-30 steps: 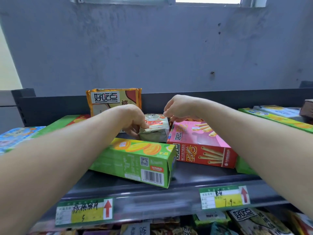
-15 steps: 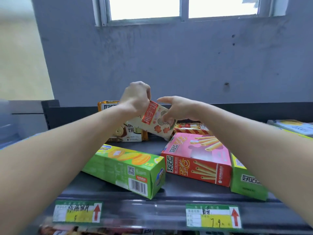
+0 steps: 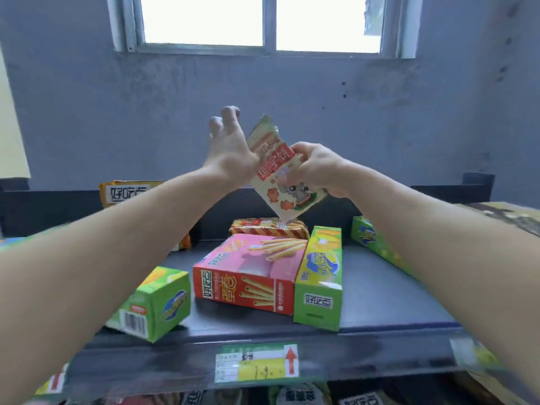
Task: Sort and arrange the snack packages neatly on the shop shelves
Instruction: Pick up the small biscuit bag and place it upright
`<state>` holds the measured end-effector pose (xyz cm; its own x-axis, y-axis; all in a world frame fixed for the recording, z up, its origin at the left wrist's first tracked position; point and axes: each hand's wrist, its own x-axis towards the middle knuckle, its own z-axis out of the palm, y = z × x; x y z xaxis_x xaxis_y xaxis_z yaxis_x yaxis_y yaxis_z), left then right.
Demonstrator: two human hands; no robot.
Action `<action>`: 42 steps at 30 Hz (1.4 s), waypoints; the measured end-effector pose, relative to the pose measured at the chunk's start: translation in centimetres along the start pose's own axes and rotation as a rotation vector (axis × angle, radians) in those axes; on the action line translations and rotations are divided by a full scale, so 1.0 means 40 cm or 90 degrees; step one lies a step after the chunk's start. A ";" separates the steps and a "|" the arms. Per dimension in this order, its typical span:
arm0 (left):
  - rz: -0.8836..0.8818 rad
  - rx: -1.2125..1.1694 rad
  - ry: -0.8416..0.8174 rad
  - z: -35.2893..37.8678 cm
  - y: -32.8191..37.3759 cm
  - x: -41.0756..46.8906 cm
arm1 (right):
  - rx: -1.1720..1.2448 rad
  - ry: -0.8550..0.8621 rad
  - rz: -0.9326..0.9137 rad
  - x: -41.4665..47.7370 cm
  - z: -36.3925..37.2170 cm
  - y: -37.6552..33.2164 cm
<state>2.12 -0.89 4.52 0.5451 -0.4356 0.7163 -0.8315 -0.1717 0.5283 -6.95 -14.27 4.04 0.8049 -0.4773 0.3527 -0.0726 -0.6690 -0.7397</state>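
Note:
My right hand (image 3: 320,168) grips a cream snack packet (image 3: 280,173) with a red label and cartoon animals, held tilted above the dark shelf (image 3: 380,293). My left hand (image 3: 230,147) is just left of the packet with fingers spread, its palm edge against the packet. Below lie a pink and red biscuit-stick box (image 3: 248,273), a green box (image 3: 320,276) standing beside it on its right, another green box (image 3: 155,302) at front left, and a red striped packet (image 3: 268,228) behind.
An orange packet (image 3: 128,192) leans on the shelf's back wall at left. A further green box (image 3: 377,241) lies at right. Price tags (image 3: 257,362) line the shelf's front rail. More packets sit on the shelf below. A grey wall and window rise behind.
The packet has been lifted higher off the shelf. My left hand let go of its top and opened, while my right hand took hold of it. The view tilted upward.

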 end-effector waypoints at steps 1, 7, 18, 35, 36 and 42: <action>-0.052 -0.018 -0.034 0.022 0.012 -0.005 | 0.021 0.017 0.015 -0.014 -0.032 0.020; -0.211 -0.153 -0.280 0.154 0.079 -0.025 | 0.162 0.095 0.070 -0.105 -0.187 0.110; -0.163 -0.450 -0.527 0.281 0.172 -0.005 | 0.206 0.167 0.125 -0.207 -0.292 0.126; -0.191 -0.402 -0.414 0.415 0.233 -0.012 | 0.092 -0.002 0.129 -0.140 -0.393 0.258; -0.194 -0.397 -0.409 0.424 0.243 -0.016 | 0.076 -0.012 0.132 -0.140 -0.405 0.265; -0.208 -0.351 -0.375 0.453 0.292 -0.043 | 0.003 -0.067 0.151 -0.133 -0.458 0.296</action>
<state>-10.46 -18.18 1.21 0.4761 -0.8519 0.2182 -0.3899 0.0179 0.9207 -22.89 -30.09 3.91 0.8227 -0.5581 0.1077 -0.2639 -0.5429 -0.7973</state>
